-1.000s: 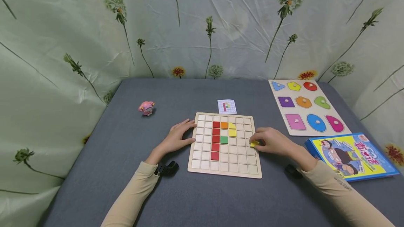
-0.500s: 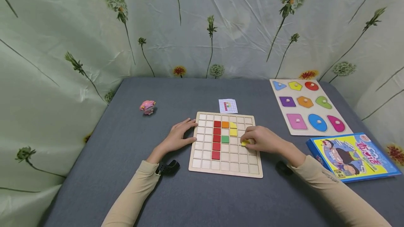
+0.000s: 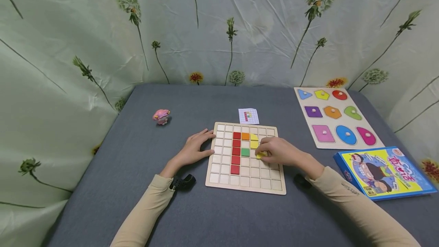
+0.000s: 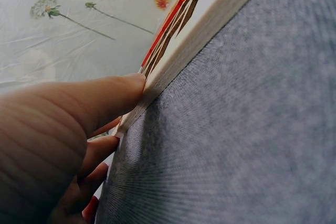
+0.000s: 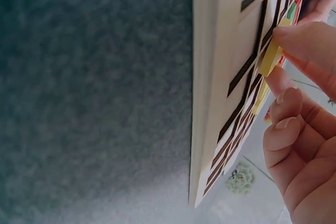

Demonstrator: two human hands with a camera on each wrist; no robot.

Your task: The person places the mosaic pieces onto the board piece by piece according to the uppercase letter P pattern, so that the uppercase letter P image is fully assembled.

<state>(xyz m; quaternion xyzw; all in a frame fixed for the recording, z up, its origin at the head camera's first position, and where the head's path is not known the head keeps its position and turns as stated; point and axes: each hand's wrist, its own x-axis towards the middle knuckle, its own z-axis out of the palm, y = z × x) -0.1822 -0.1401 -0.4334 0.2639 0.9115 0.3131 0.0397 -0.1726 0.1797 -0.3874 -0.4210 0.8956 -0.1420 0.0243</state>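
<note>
A wooden grid board (image 3: pixel 212 186) lies flat on the grey table, seen in the head view. My left hand (image 3: pixel 193 151) touches its left edge, thumb and fingertips right at the rim. Between thumb and index finger, my right hand (image 3: pixel 282 151) pinches a yellow tile (image 5: pixel 271 56) over the right half of the grid. Several red tiles (image 3: pixel 235 159) form a column left of centre. An orange tile (image 3: pixel 245 136) sits beside the top one, with two yellow tiles (image 3: pixel 254 145) to its right. A green tile (image 3: pixel 245 152) lies right of the column.
A printed pattern card (image 3: pixel 248 116) lies behind the board. At the back left stands a small pink toy (image 3: pixel 161 117). To the right are a shape puzzle board (image 3: pixel 319 122) with knobbed pieces and a blue and yellow box (image 3: pixel 404 174).
My right hand has moved left from the board's right edge, carrying the yellow tile in over the grid, close to the placed yellow tiles. The left hand has stayed at the rim.
</note>
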